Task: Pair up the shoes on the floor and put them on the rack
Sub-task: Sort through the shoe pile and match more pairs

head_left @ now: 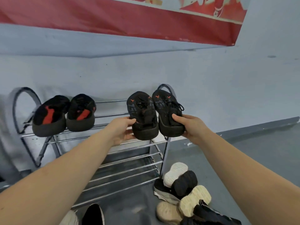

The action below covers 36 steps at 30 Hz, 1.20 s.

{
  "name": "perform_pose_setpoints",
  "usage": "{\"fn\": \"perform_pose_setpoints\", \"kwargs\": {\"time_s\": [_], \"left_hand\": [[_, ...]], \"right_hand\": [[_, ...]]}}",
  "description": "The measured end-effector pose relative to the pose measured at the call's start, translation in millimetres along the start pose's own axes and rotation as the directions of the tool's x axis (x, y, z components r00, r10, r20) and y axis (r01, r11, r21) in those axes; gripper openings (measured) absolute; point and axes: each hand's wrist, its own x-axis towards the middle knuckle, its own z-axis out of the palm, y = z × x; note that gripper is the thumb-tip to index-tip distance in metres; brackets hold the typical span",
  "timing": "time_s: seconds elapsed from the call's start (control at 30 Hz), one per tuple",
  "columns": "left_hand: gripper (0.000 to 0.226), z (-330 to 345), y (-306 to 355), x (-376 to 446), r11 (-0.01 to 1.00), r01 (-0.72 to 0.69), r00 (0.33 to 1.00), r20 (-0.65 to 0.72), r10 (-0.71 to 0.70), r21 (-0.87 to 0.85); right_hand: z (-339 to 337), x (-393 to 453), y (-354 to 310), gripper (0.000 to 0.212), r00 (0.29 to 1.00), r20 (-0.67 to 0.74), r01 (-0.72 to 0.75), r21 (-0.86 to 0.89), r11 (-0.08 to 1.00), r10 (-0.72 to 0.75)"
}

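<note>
Left hand (pixel 121 129) grips heel of left shoe (pixel 142 116), right hand (pixel 189 126) heel of right shoe (pixel 168 112), over rack (pixel 113 116) top shelf. Probably light, soft uppers; stiff heels best hold.

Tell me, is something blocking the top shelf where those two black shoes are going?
Nothing visible. The black shoes with orange marks sit over bare chrome bars of the metal rack; the black-and-red pair stands apart, further left.
</note>
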Motion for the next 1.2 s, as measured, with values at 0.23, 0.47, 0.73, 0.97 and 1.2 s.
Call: {"fn": "perform_pose_setpoints", "kwargs": {"time_s": [0.23,0.47,0.73,0.97,1.2], "left_hand": [[0.019,-26.3,26.9,48.8,0.992,0.001,0.995,-0.098,0.012,0.127],[0.02,-30.7,30.9,90.1,0.983,0.016,0.985,-0.17,0.015,0.182],[0.019,-31.4,16.4,106.9,0.973,0.046,0.973,-0.232,0.008,0.227],[0.031,-27.2,15.5,94.0,0.929,0.057,0.973,-0.227,0.03,0.366],[0.05,-32.2,-0.8,72.7,0.544,-0.114,0.949,-0.071,0.307,0.831]], "right_hand": [[29.0,64.0,2.1,0.025,0.999,-0.029,-0.024,0.002,1.0,0.024],[42.4,113.7,8.7,0.026,0.997,-0.058,-0.049,-0.031,0.998,0.047],[44.6,141.4,16.8,0.037,0.993,-0.119,-0.024,-0.138,0.99,0.007],[45.8,123.4,13.3,0.045,0.996,-0.08,-0.056,-0.381,0.923,0.028],[44.7,93.7,35.1,0.076,0.953,0.102,0.275,-0.683,0.676,-0.285]]}}
